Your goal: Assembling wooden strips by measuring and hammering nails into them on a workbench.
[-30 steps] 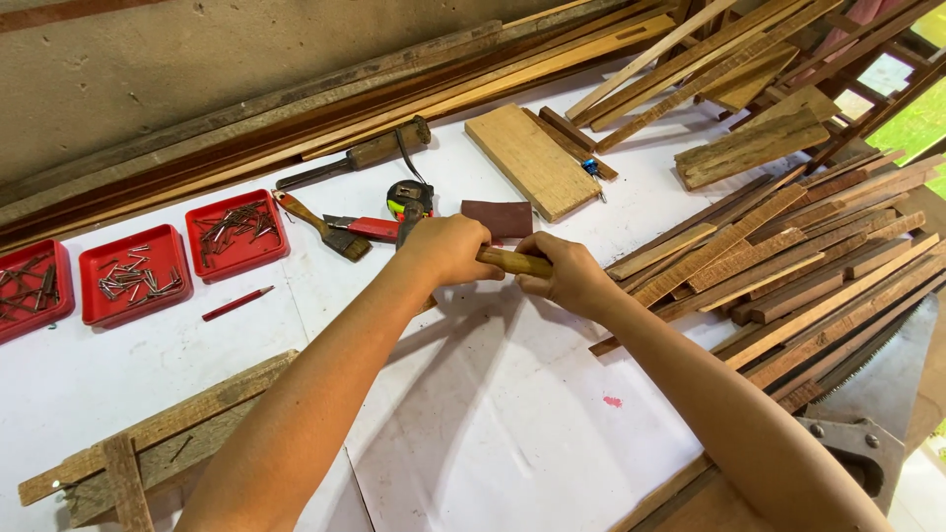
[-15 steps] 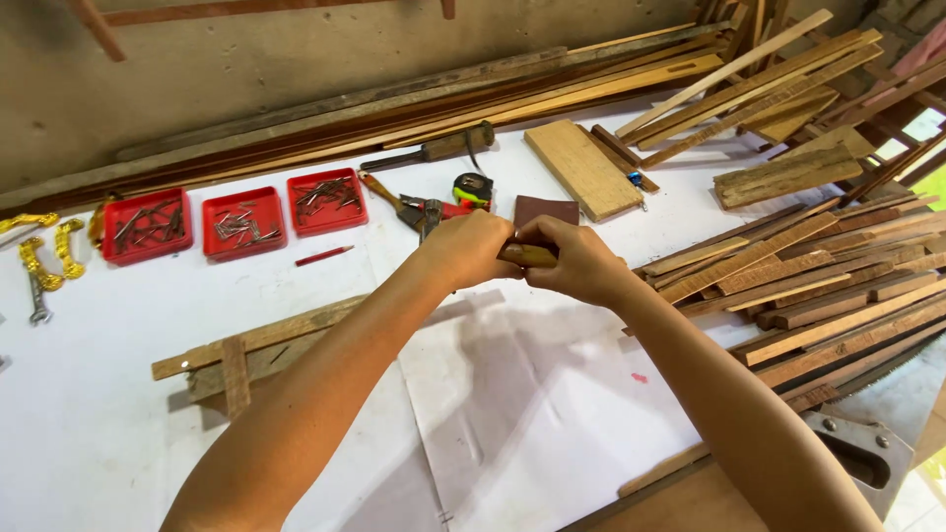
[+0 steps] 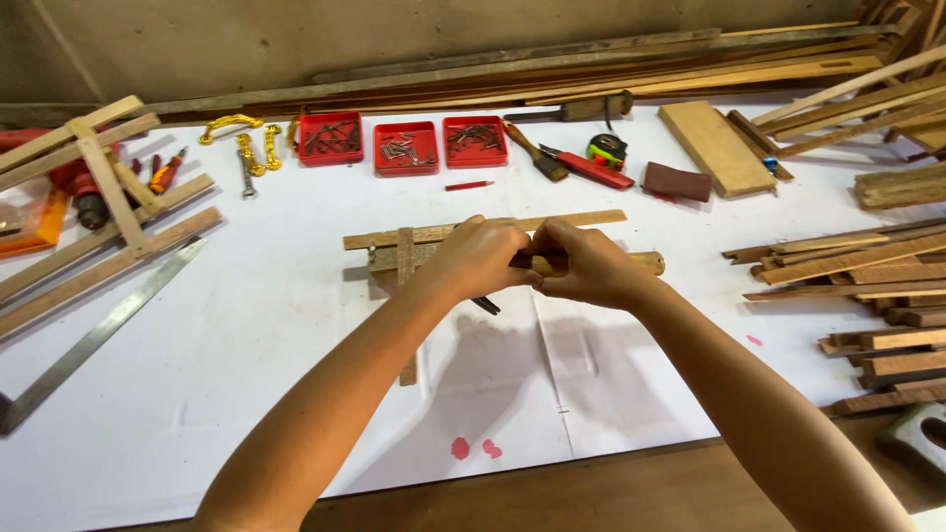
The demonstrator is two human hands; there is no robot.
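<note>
1. One white-covered workbench [image 3: 246,335] fills most of the view, with a bare wooden edge along its near side.
2. Long wooden strips [image 3: 591,79] are stacked against the back wall, and shorter wooden slats [image 3: 867,266] are piled at the right.
3. A wooden lattice frame [image 3: 94,187] and a metal square [image 3: 94,335] are laid at the left, beside a red power drill [image 3: 74,187].
4. A flat wooden board [image 3: 714,148] is placed at the back right, near a dark sanding block [image 3: 675,182].
5. Three red trays [image 3: 404,148] of small metal fasteners are lined up at the back, with a red pencil [image 3: 468,184] just in front of them.
6. A small cross-shaped wooden assembly [image 3: 409,246] lies at the middle of the bench, under the hands.
7. The left hand [image 3: 478,261] and the right hand [image 3: 586,266] are brought together, fingers curled tight around a wooden-handled tool [image 3: 645,262], whose handle end sticks out to the right, just above the assembly.
8. A dark tool tip [image 3: 486,305] is seen below the left hand; its kind cannot be told.
</note>
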